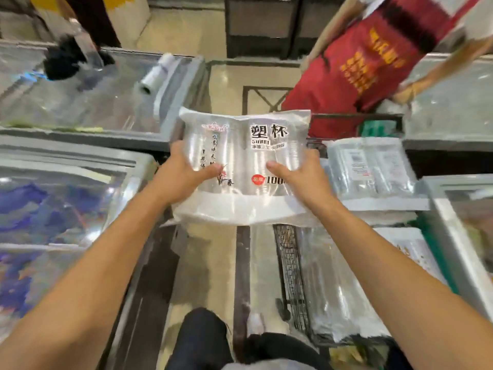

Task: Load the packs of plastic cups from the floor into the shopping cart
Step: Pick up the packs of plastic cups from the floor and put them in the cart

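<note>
Head view: both hands, left [184, 172] and right [298, 174], grip one cup pack [242, 166] in the air, thumbs on top, beside the cart [292, 276] holding at least two more packs [370, 169].

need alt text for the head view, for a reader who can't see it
Both hands, left and right, hold a clear pack of plastic cups over the aisle floor, beside a wire cart on the right that already holds more packs. Glass-topped freezers line the left, and a person in a red apron stands beyond the cart.
</note>
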The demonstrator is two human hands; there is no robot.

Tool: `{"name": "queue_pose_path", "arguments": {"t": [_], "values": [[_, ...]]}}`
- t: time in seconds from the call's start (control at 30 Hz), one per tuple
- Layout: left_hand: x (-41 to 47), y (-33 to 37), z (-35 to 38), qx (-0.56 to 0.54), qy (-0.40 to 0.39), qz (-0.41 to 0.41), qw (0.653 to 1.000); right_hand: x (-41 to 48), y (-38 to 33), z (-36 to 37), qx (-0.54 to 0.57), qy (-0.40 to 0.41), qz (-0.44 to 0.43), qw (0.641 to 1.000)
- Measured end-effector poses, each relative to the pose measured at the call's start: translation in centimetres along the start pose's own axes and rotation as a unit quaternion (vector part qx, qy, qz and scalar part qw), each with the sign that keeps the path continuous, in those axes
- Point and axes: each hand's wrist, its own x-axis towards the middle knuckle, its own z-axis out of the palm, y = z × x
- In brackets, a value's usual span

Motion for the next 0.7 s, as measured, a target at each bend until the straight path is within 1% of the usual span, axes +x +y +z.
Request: {"name": "queue_pose_path", "arguments": {"t": [0.17, 0.27, 0.37, 0.47, 0.53, 0.6, 0.67, 0.7], "values": [[8.4, 5.3, 6.3, 0.014, -0.11, 0.084, 0.99, 3.7, 4.0, -3.4, 0.009, 0.097, 0.085, 0.992], [13.2, 7.6, 9.8, 0.045, -0.18, 0.135, 0.973, 5.2, 6.5, -4.1, 0.026, 0.148, 0.139, 0.979], [16.5, 9.7, 12.7, 0.055, -0.257, 0.187, 0.947, 5.6, 8.4, -3.9, 0.048, 0.204, 0.192, 0.959], [18.0, 11.8, 15.8, 0.079, -0.296, 0.232, 0.923, 4.9, 9.4, -3.9, 0.067, 0.265, 0.222, 0.936], [18.2, 13.4, 18.2, 0.094, -0.325, 0.248, 0.908, 3.9, 10.1, -4.7, 0.072, 0.296, 0.249, 0.92], [17.5, 15.2, 21.0, 0.085, -0.366, 0.261, 0.889, 2.5, 11.1, -6.4, 0.07, 0.323, 0.267, 0.905], [15.6, 16.3, 23.6, 0.063, -0.389, 0.263, 0.881, 1.1, 12.3, -9.0, 0.061, 0.339, 0.285, 0.895], [14.1, 16.7, 24.7, 0.056, -0.392, 0.261, 0.88, 0.3, 13.1, -10.6, 0.055, 0.335, 0.289, 0.895]]}}
